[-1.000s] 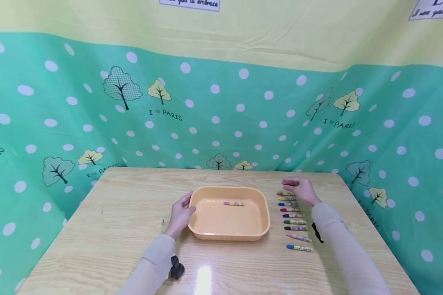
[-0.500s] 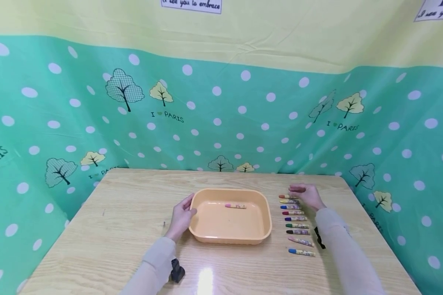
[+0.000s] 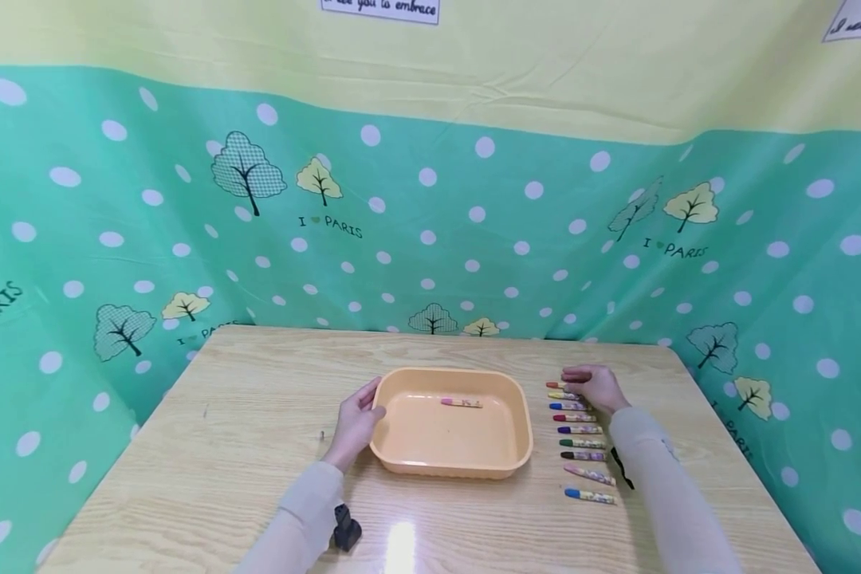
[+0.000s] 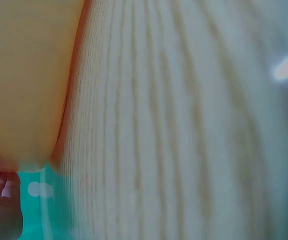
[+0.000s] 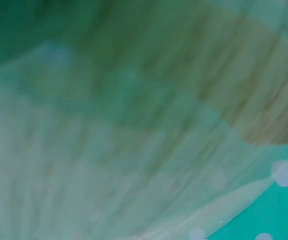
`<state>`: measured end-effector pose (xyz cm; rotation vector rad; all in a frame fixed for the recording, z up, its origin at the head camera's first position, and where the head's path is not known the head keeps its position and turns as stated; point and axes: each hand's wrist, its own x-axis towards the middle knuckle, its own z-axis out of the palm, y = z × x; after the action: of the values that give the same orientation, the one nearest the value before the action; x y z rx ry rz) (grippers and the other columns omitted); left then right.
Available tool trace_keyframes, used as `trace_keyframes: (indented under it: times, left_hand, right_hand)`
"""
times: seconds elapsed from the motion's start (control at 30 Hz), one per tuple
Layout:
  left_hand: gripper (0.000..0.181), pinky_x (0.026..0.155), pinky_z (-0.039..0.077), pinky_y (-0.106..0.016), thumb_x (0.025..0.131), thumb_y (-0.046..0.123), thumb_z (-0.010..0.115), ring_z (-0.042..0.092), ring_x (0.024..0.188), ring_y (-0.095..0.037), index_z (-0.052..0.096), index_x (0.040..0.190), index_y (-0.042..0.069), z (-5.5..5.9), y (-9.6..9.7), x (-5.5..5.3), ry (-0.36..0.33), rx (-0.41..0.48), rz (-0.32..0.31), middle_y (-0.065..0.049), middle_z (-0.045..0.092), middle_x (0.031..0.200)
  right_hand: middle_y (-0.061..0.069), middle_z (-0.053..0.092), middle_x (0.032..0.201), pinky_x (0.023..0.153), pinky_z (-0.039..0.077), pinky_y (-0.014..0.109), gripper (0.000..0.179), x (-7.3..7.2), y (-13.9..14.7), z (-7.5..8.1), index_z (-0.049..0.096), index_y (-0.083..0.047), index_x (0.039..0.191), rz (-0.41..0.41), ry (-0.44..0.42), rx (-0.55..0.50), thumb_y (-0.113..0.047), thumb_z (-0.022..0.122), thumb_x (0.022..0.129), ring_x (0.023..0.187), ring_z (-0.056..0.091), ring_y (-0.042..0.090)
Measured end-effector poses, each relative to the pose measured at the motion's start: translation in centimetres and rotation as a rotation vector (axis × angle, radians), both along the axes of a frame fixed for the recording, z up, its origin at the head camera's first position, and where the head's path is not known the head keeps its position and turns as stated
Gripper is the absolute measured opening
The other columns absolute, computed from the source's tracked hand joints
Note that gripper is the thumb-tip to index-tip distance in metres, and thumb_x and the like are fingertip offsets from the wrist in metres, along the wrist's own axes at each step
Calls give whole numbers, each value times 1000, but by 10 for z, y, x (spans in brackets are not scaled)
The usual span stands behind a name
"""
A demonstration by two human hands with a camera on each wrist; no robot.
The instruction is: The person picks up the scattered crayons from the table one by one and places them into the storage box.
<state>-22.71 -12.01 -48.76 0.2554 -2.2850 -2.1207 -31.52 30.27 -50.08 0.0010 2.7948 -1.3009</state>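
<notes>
On the left side of the peach plastic tray (image 3: 452,470), my left hand (image 3: 356,422) holds the rim, thumb over the edge and fingers outside. In the left wrist view, the fingertips (image 4: 3,185) show by the tray wall (image 4: 24,90). A pink crayon (image 3: 461,402) lies inside the tray. My right hand (image 3: 594,387) is at the far end of a crayon row and pinches the orange crayon (image 3: 556,385), whose right part is hidden. Just below lie the yellow crayon (image 3: 560,395) and a blue crayon (image 3: 567,406). The right wrist view is blurred.
Nearer on the wooden table (image 3: 258,414) lie red (image 3: 572,418), purple (image 3: 579,430), green (image 3: 581,442), black (image 3: 583,456), pale pink (image 3: 590,475) and bright blue crayons (image 3: 590,496). A small dark speck (image 3: 322,435) lies left of the tray. A patterned green cloth (image 3: 430,239) hangs behind.
My right hand has come down from above the row onto the orange crayon. My left hand keeps its hold on the tray. The whole head view has shifted slightly.
</notes>
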Motion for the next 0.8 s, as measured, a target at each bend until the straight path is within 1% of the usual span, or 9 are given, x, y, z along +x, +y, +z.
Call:
trace_keyframes:
  times: [0.17, 0.37, 0.53, 0.6, 0.7, 0.8]
  left_hand:
    - [60, 100, 43, -33, 79, -11, 49, 41, 127, -34, 40, 136, 3, 0, -1, 0, 1, -8, 2, -22, 40, 139]
    - [60, 101, 42, -34, 78, -11, 48, 40, 128, -34, 40, 136, 3, 0, 1, -1, 6, -10, -8, -23, 40, 139]
    - [60, 102, 41, -35, 78, -12, 48, 40, 127, -35, 40, 136, 2, 1, 1, -1, 8, 1, -2, -24, 40, 138]
    - [60, 102, 41, -35, 78, -12, 48, 40, 127, -35, 40, 136, 1, 1, 1, -1, 13, 6, -1, -24, 40, 138]
    - [60, 102, 41, -34, 78, -13, 48, 40, 127, -35, 41, 135, 1, 0, 0, -1, 14, 10, -4, -24, 40, 138]
    - [60, 102, 41, -34, 78, -12, 48, 40, 128, -34, 41, 136, 2, 0, 0, -1, 5, 7, 0, -24, 40, 139]
  right_hand:
    - [17, 67, 107, 83, 56, 35, 32, -1, -2, -2, 62, 2, 113, 3, 1, 16, -5, 65, 82, 98, 63, 29]
    - [16, 68, 101, 83, 55, 38, 28, 2, -2, 3, 65, 1, 108, -22, -7, 43, -5, 65, 81, 94, 64, 27]
    - [15, 67, 104, 85, 54, 39, 28, 3, -3, 9, 65, -1, 109, -34, -33, 48, -8, 65, 82, 97, 63, 27]
    - [17, 66, 109, 87, 53, 41, 29, 3, -3, 12, 65, -1, 110, -24, -23, 52, -10, 65, 83, 101, 61, 29]
    - [20, 63, 114, 88, 53, 41, 29, 4, -6, 16, 64, -1, 112, -10, -10, 21, -10, 64, 84, 106, 58, 32]
    - [20, 62, 115, 86, 55, 39, 30, 4, -11, 23, 63, -1, 113, 29, 18, 25, -13, 63, 85, 106, 58, 32]
